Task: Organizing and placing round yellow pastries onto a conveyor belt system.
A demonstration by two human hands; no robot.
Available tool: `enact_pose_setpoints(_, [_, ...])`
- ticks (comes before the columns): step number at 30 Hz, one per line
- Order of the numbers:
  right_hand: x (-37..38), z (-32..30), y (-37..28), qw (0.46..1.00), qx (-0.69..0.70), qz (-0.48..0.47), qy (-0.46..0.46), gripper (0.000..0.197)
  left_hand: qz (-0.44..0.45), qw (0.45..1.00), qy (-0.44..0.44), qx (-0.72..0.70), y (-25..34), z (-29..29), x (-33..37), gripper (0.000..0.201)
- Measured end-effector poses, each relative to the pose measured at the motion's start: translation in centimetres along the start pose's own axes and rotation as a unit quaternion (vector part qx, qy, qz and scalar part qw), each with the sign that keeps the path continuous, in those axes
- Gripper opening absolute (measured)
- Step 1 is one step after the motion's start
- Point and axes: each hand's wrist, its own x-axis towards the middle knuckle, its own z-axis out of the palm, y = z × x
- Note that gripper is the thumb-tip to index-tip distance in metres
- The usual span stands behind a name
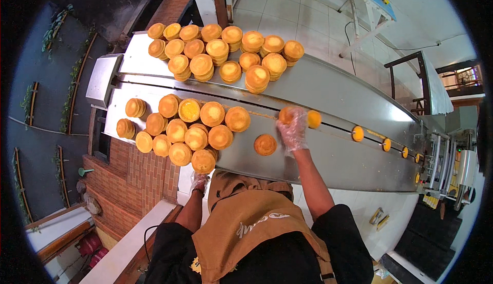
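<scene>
Steel worktop (334, 166) crosses the room. Right gloved grip (292, 130) overlaps a biscuit (283, 115) mid-worktop, whether clamped I cannot tell; a sideways slip could knock the neighbouring disc (314, 119). Left grip (199, 181), hold also unclear, could topple the edge stack (203, 161).

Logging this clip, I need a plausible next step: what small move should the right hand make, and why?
Probably lift the round pastry at the fingers of the right hand onto the lone pastry nearby: the hand is right there, stacks of pastries stand to the left, and more pastries are lined up to the right.
</scene>
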Motion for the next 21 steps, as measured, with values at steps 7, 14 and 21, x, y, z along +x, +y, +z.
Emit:
enact_pose_setpoints(7, [2.0,1.8,-0.9,0.995,-0.044,-0.069,0.052,0.054,-0.056,0.994,0.036,0.082,3.4,1.5,-2.7,0.038])
enact_pose_setpoints(14, [-2.5,-0.1,-3.6,0.982,0.047,0.136,-0.119,0.057,-0.005,0.999,0.015,-0.052,0.2,0.5,-1.9,0.026])
enact_pose_setpoints(21, [-6.7,1.1,-3.9,0.969,-0.119,-0.145,-0.158,0.063,0.02,0.999,-0.034,0.014,-2.1,-0.1,1.1,0.026])
